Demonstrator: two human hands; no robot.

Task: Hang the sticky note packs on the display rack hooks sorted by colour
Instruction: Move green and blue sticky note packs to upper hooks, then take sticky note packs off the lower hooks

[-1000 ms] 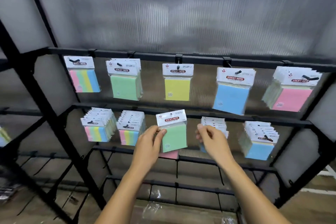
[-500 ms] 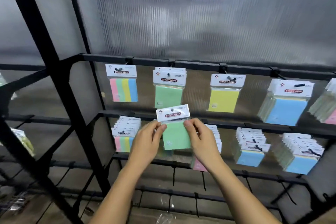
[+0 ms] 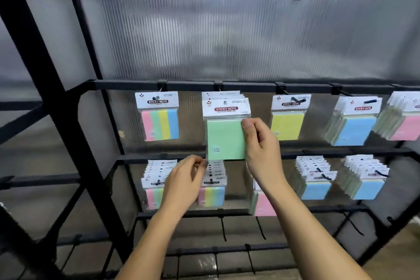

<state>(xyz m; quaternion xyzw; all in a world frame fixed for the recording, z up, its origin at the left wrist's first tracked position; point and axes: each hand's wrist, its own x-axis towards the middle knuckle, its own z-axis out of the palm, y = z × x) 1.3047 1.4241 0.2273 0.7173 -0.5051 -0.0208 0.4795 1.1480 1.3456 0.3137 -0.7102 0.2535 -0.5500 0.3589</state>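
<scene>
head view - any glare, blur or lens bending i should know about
Head view: soft glare streaks the ribbed back panel; the black rack frame bows outward, wide-angle distortion; the green pack in the right hand reads sharp, while edge packs and the left hand look slightly smeared.

Ribbed translucent panel [image 3: 227,36] behind; wooden floor [image 3: 395,248].

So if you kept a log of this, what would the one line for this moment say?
step: hanging green pack on top-row green hook | right hand: pinching pack's right edge | left hand: at pack's lower-left corner, grip unclear | seated: cannot tell
</scene>
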